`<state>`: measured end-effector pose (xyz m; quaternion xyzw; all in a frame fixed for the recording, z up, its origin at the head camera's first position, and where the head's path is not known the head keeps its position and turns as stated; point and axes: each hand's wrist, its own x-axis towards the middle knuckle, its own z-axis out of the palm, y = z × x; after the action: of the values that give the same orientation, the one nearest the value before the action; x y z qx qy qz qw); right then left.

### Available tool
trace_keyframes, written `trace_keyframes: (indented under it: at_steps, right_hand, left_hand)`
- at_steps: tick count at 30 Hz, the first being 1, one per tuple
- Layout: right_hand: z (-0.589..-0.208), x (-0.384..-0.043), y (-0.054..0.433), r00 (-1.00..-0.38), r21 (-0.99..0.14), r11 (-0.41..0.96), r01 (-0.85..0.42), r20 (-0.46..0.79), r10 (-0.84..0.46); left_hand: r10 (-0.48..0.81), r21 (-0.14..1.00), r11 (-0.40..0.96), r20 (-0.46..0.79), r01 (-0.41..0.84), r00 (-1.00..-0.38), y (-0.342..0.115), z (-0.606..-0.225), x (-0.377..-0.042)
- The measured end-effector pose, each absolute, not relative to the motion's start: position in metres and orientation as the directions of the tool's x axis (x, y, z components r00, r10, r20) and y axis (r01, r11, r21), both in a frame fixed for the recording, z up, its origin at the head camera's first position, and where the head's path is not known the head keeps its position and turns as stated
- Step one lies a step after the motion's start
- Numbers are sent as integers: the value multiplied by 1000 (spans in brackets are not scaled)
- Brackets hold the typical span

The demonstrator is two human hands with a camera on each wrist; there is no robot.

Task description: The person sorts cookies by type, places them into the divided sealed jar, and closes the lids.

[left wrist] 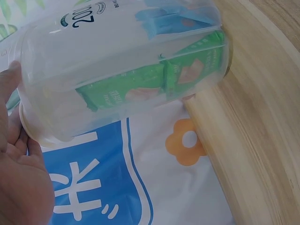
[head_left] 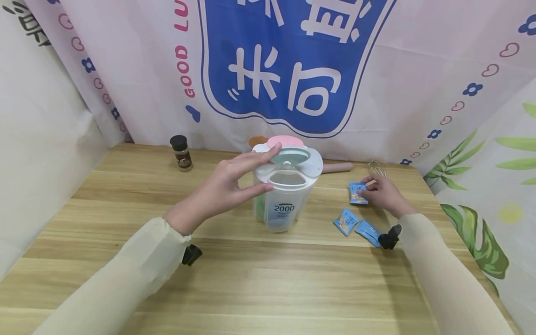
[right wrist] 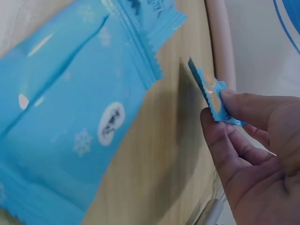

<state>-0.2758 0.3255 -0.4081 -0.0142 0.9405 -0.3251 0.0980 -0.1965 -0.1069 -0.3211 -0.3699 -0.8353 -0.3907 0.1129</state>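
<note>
A clear storage container (head_left: 302, 195) with a white lid stands near the table's middle, "2000" printed on its front. My left hand (head_left: 217, 190) grips its lid from the left, thumb at the near rim and fingers by the raised pale green flap (head_left: 291, 157). Beneath that flap the front opening is uncovered; a pink flap (head_left: 285, 140) lies behind. Through the wall show green packets (left wrist: 140, 86) and a blue packet (left wrist: 180, 21). My right hand (head_left: 383, 193) pinches a small blue snack packet (right wrist: 209, 91) between thumb and fingers. Two more blue packets (head_left: 346, 222) lie just in front of it.
A black-capped spice jar (head_left: 182, 153) stands at the back left of the wooden table (head_left: 234, 288). Behind the container to the right lies a pinkish rod (head_left: 338, 167), and a wire whisk (head_left: 377, 167) is past my right hand. A printed cloth (head_left: 150, 93) hangs along the back edge.
</note>
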Motion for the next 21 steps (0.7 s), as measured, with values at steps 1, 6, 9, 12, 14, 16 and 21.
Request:
trace_keyframes:
  at_steps: [1,6,9,12,14,16,21]
  right_hand:
    - [-406,-275,325,-982,-621,783,33,-165,-90]
    - [-396,-273,320,-993,-688,726,5,-90,-79]
    - [-386,-271,310,-997,-755,655,-37,-15,-74]
    - [-371,-268,298,-995,-807,582,-103,76,-70]
    - [-361,-265,288,-989,-824,547,-149,135,-66]
    - [-350,-261,278,-982,-837,517,-183,179,-57]
    - [-327,-250,257,-952,-859,419,-293,301,-47]
  left_hand:
    - [530,569,419,479,707,-700,-107,-321,-197]
    - [532,562,410,492,718,-689,-106,-322,-197]
    - [532,552,402,508,731,-677,-107,-323,-197]
    - [530,545,397,521,739,-669,-107,-323,-197]
    - [529,545,396,522,739,-669,-107,-323,-196]
    - [530,544,398,521,738,-669,-107,-323,-196]
    - [527,542,396,527,742,-666,-106,-323,-197]
